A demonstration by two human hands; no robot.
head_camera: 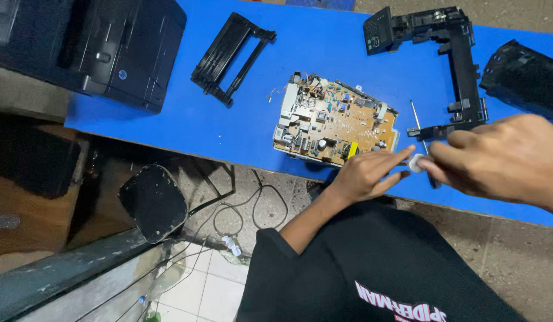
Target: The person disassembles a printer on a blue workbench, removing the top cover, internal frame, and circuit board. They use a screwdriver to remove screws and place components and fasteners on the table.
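left hand (363, 174): I see fingers stretched out, fingertips touching a small white part (416, 163) at the table's near edge; a loose pinch, not a full grip.
right hand (500, 160): I see fingers curled, tips pinching the same small white part from the other side.
small white part: between both hands, just beside the circuit board (333, 122), over the blue table (324, 48).
metal rod (418, 128): lies right of the board, partly hidden by my right hand.
black frame (458, 53): far right, open, nothing inside.
black tray piece (231, 56): left of board, empty.
printer (103, 45): far left corner, closed, contents hidden.
black housing (521, 74): right edge; I can't tell what's inside.
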